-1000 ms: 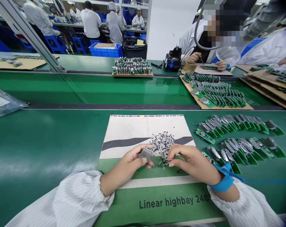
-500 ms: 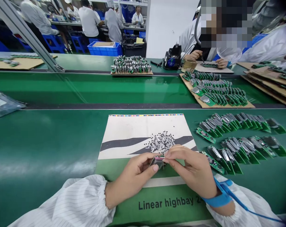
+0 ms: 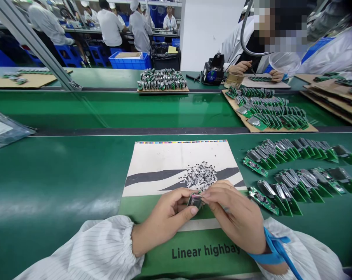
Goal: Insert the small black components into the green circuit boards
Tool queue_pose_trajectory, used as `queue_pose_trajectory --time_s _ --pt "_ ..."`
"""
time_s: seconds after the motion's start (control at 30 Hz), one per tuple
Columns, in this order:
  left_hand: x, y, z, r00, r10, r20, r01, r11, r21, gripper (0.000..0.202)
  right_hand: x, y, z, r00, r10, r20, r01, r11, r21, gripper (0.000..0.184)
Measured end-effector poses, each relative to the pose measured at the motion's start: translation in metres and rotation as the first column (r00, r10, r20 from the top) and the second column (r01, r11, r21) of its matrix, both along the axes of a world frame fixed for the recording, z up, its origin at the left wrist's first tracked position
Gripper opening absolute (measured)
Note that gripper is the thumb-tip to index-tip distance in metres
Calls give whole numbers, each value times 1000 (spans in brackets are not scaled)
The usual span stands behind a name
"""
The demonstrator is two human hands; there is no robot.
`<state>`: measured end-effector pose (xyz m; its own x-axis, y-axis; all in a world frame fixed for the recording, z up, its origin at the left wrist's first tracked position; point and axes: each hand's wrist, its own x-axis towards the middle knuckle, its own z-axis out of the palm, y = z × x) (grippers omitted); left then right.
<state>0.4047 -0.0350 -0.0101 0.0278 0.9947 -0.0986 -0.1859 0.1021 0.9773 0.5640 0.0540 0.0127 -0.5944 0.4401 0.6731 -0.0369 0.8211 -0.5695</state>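
My left hand (image 3: 167, 217) is closed around a small circuit board (image 3: 195, 200) with a grey screen-like part, its thumb on the near side. At the board's right edge, the fingertips of my right hand (image 3: 234, 212) are pinched together. Whatever lies between those fingertips is too small or hidden to make out. Just beyond the hands is a pile of tiny black and silvery parts (image 3: 201, 174). It lies on a printed cardboard sheet (image 3: 155, 155), above which both hands work. A blue wrist strap (image 3: 269, 247) circles my right wrist.
Two rows of circuit boards (image 3: 292, 151) lean on the green table (image 3: 62, 186) at right. Behind them, a cardboard tray (image 3: 281, 128) bears more boards. A plastic bag (image 3: 7, 130) lies at left. Across the bench, a co-worker's hands (image 3: 240, 67) work over boards.
The board in my left hand has tilted slightly, and my right hand has turned a little at its edge. The view has shifted slightly.
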Motion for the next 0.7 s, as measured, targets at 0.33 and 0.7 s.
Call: queue_pose_trajectory --time_s 0.33,0.7 --pt "0 0 2 1000 -12 16 12 1000 -10 18 2 -1 -5 998 -49 49 45 995 86 25" --pt "0 1 2 999 -9 49 9 1000 5 15 4 -3 -6 997 -38 71 27 990 139 27"
